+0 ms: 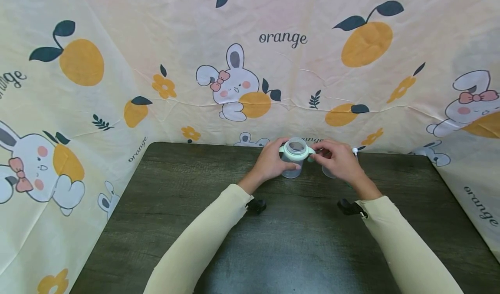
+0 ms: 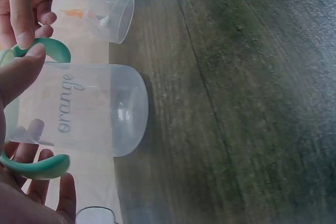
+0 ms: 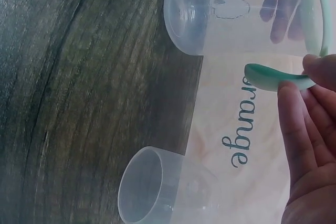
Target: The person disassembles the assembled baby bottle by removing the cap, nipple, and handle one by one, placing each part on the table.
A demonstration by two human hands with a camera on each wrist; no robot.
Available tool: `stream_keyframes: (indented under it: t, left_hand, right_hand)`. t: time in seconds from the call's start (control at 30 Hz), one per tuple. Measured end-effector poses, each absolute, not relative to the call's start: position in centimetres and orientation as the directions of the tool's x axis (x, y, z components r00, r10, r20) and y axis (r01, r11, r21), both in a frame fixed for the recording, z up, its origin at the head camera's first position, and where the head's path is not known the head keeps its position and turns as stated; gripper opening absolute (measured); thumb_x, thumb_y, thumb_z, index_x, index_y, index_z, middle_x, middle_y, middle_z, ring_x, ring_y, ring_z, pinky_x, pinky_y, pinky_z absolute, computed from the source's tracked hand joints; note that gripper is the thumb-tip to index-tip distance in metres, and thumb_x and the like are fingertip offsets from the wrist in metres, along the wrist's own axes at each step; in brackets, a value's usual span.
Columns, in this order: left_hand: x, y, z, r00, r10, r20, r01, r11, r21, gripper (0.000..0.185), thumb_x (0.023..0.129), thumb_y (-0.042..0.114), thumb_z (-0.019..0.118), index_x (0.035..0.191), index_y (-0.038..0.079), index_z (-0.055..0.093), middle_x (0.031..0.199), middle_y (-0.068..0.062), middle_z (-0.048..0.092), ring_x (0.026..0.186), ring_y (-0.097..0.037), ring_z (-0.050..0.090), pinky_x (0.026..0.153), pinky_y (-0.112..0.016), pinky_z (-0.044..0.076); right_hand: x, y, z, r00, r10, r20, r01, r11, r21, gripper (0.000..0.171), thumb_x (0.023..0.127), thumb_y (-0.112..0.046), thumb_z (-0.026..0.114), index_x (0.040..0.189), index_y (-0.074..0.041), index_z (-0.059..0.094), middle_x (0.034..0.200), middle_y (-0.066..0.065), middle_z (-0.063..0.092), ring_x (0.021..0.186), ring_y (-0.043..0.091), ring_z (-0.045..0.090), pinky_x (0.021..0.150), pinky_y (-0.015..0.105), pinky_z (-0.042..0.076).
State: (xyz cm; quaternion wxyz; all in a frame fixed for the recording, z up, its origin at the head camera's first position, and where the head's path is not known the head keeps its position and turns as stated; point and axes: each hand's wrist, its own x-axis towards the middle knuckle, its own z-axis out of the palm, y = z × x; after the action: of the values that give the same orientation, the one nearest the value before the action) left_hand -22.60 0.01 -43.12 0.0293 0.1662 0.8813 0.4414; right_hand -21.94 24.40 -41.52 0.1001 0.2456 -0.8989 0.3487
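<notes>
A clear plastic bottle point(image 1: 292, 167) with a mint-green two-handled collar point(image 1: 295, 151) stands near the far edge of the dark table point(image 1: 273, 242). My left hand point(image 1: 279, 161) grips its body from the left; the thumb lies on the wall of the bottle point(image 2: 94, 109) by one green handle point(image 2: 52, 51). My right hand point(image 1: 318, 155) pinches the right-side handle point(image 3: 273, 76) between thumb and fingertips point(image 3: 287, 90). The bottle point(image 3: 226, 11) is empty and its mouth is uncovered.
A clear dome cap point(image 3: 163, 187) lies on its side just right of the bottle, also visible as the cap point(image 2: 111, 17) and partly hidden behind my right hand point(image 1: 327, 172). A small white-tipped green piece point(image 1: 354, 151) sits beyond it. Orange-and-rabbit printed cloth point(image 1: 250, 68) walls the table.
</notes>
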Motion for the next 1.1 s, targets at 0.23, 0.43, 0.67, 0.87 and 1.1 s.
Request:
stream_keyframes:
  t: [0.23,0.43,0.67,0.87,1.1]
  left_hand:
    - [-22.7,-0.1,-43.8,-0.947,0.306,0.103,0.255,0.512,0.82,0.089,0.084,0.026,0.101,0.159,0.013,0.056,0.151,-0.003,0.065,0.134,-0.027,0.056,0.113,-0.049,0.047]
    - [-22.9,-0.3,-44.2,-0.946,0.305,0.114,0.255,0.475,0.842,0.089,0.084,0.024,0.101,0.159,0.011,0.055,0.15,-0.005,0.065,0.136,-0.029,0.056,0.114,-0.05,0.046]
    - [-23.2,-0.5,-44.5,-0.949,0.294,0.11,0.234,0.428,0.873,0.091,0.084,0.02,0.101,0.16,0.009,0.052,0.152,-0.008,0.063,0.138,-0.029,0.057,0.115,-0.05,0.046]
    - [-23.2,-0.6,-44.8,-0.957,0.279,0.086,0.198,0.404,0.893,0.095,0.083,0.02,0.101,0.162,0.011,0.049,0.154,-0.007,0.062,0.139,-0.028,0.057,0.116,-0.049,0.046]
    - [-23.2,-0.9,-45.2,-0.957,0.285,0.057,0.163,0.365,0.917,0.101,0.084,0.019,0.1,0.166,0.012,0.042,0.152,-0.009,0.061,0.134,-0.028,0.059,0.111,-0.047,0.05]
  right_hand:
    - [-22.0,24.3,-41.5,-0.867,-0.357,0.348,-0.499,0.64,-0.584,0.013,0.099,-0.002,0.082,0.112,-0.001,0.081,0.097,0.007,0.076,0.08,0.022,0.073,0.071,0.029,0.058]
    - [-22.1,24.4,-41.5,-0.866,-0.344,0.362,-0.499,0.639,-0.586,0.014,0.099,-0.001,0.082,0.113,-0.001,0.081,0.099,0.007,0.076,0.081,0.022,0.073,0.071,0.025,0.057]
    - [-22.1,24.3,-41.3,-0.869,-0.337,0.362,-0.494,0.636,-0.593,0.014,0.099,-0.001,0.081,0.114,-0.001,0.081,0.099,0.008,0.077,0.08,0.022,0.072,0.071,0.024,0.056]
    - [-22.1,24.2,-41.3,-0.859,-0.331,0.391,-0.511,0.617,-0.599,0.016,0.099,0.0,0.081,0.115,0.0,0.081,0.099,0.008,0.077,0.08,0.023,0.073,0.071,0.02,0.055]
    - [-22.1,24.1,-41.2,-0.853,-0.319,0.412,-0.518,0.607,-0.603,0.014,0.099,-0.001,0.082,0.113,0.0,0.081,0.096,0.007,0.077,0.079,0.023,0.073,0.071,0.017,0.054]
